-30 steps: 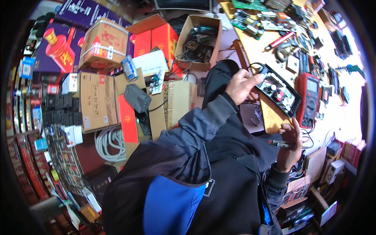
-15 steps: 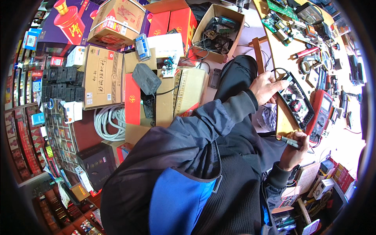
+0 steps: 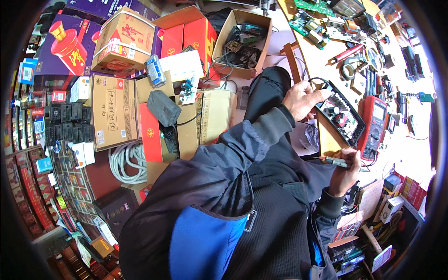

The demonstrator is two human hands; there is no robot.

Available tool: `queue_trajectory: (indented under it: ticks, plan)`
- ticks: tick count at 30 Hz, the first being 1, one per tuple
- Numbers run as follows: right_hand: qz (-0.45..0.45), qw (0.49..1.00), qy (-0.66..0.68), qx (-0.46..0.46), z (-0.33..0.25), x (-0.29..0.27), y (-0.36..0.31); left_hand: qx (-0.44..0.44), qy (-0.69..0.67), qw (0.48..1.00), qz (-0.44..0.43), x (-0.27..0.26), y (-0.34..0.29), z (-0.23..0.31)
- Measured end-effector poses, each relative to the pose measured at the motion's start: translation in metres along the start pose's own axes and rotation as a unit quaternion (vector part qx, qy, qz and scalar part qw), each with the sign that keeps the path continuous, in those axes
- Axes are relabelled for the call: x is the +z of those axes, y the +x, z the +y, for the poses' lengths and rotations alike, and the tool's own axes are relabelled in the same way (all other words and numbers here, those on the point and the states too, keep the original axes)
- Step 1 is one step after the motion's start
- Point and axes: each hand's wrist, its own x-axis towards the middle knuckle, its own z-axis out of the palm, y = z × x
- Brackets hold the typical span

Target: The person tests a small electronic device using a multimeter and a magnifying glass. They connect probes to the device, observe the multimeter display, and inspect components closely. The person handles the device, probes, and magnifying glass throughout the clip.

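My left hand (image 3: 301, 100) is closed on the upper-left end of an open black case (image 3: 358, 133), thumb over the rim. Inside the case sits a circuit board (image 3: 339, 114) with pale fins and small parts. A dark cable loops off the case's far end. In my right hand (image 3: 346, 171), near the case's lower end, is a slim pen-shaped tool (image 3: 337, 162) with a grey handle. Its thin end points left, away from the case; its exact kind is unclear. Just right of the case lies a red multimeter (image 3: 374, 128).
On the wooden bench (image 3: 330, 140) lie loose circuit boards (image 3: 310, 30), a red pen-like tool (image 3: 347, 53) and tape rolls (image 3: 348, 70). To the left, cardboard boxes (image 3: 114, 109) are piled, one bearing a black power adapter (image 3: 163, 107). A carton of electronics (image 3: 242, 44) stands beyond my knee.
The whole view has shifted, so most things appear farther left. My left hand keeps its grip on the case, and my right hand still holds the tool at about the same place.
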Motion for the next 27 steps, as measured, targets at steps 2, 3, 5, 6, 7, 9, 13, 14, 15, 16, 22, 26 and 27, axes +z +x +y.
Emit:
queue_trajectory:
  ticks: [2, 3, 5, 6, 7, 9, 13, 14, 15, 16, 22, 26, 27]
  plan:
    - [0.028, 0.999, -0.024, -0.015, 0.001, 0.003, -0.001, 0.002, 0.006, 1.0, -0.003, -0.001, 0.002, -0.002]
    - [0.026, 0.999, -0.026, -0.013, 0.001, 0.004, -0.002, 0.007, 0.014, 1.0, 0.0, 0.0, 0.004, -0.002]
    - [0.02, 0.999, -0.043, -0.02, -0.001, 0.005, -0.002, 0.016, -0.003, 1.0, 0.0, 0.0, 0.004, -0.003]
    - [0.024, 0.999, -0.042, -0.011, -0.001, 0.004, -0.003, 0.015, -0.013, 1.0, 0.009, 0.001, 0.005, -0.003]
    - [0.008, 0.999, -0.034, -0.002, -0.001, 0.004, -0.003, 0.0, -0.027, 1.0, -0.011, -0.001, 0.005, -0.002]
    - [0.026, 0.999, -0.028, 0.004, 0.001, 0.003, -0.003, 0.002, 0.006, 1.0, -0.016, -0.002, 0.003, -0.001]
    - [0.023, 0.998, -0.053, -0.013, 0.005, 0.001, -0.004, 0.001, 0.011, 0.999, -0.048, -0.01, 0.002, -0.001]
    - [0.035, 0.997, -0.071, -0.021, 0.006, 0.002, -0.003, -0.008, 0.012, 0.999, -0.046, -0.012, 0.003, -0.002]
    - [0.016, 0.997, -0.069, -0.036, 0.005, 0.001, -0.004, -0.019, 0.018, 0.999, -0.029, -0.017, 0.002, -0.003]
    - [0.016, 0.998, -0.055, -0.037, 0.005, 0.002, -0.004, -0.016, 0.019, 0.999, -0.031, -0.024, 0.004, -0.001]
    - [0.019, 0.998, -0.053, 0.003, -0.002, 0.004, -0.009, 0.135, 0.084, 0.984, 0.076, -0.037, 0.01, 0.006]
    - [-0.012, 0.998, -0.053, -0.007, -0.004, -0.005, -0.007, 0.213, 0.208, 0.955, 0.004, -0.034, 0.012, 0.019]
    - [-0.011, 0.999, -0.042, -0.019, -0.003, -0.007, -0.007, 0.211, 0.219, 0.952, -0.014, -0.032, 0.011, 0.02]
